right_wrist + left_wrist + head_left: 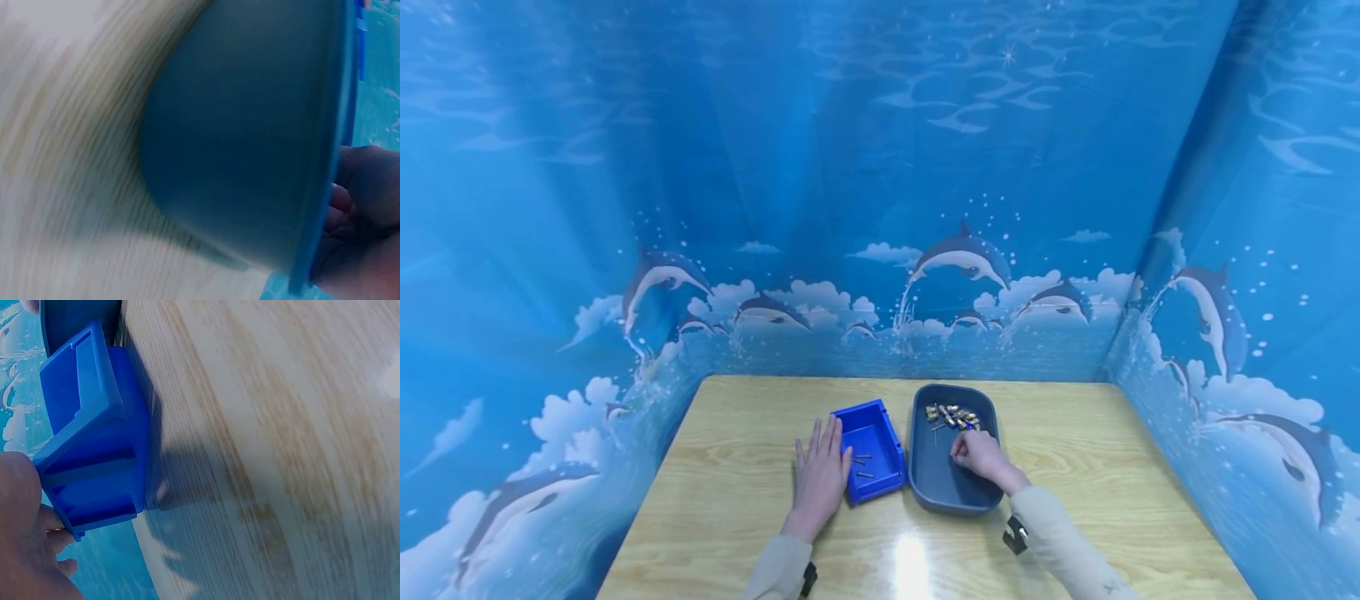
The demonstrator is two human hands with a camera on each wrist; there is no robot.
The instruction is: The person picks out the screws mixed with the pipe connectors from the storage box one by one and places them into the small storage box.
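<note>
A relaxed left grip (pixel 822 477) touches the bin (pixel 867 433) of pins (pixel 865 475); right of it, a tray (pixel 934 475) holds brass pieces (pixel 951 418), right grip (pixel 983 456) unclear.

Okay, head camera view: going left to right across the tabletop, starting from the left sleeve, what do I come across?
Left sleeve, left hand, blue bin, dark gray tray, right sleeve. The right hand overlaps the tray, so I left it out.
</note>
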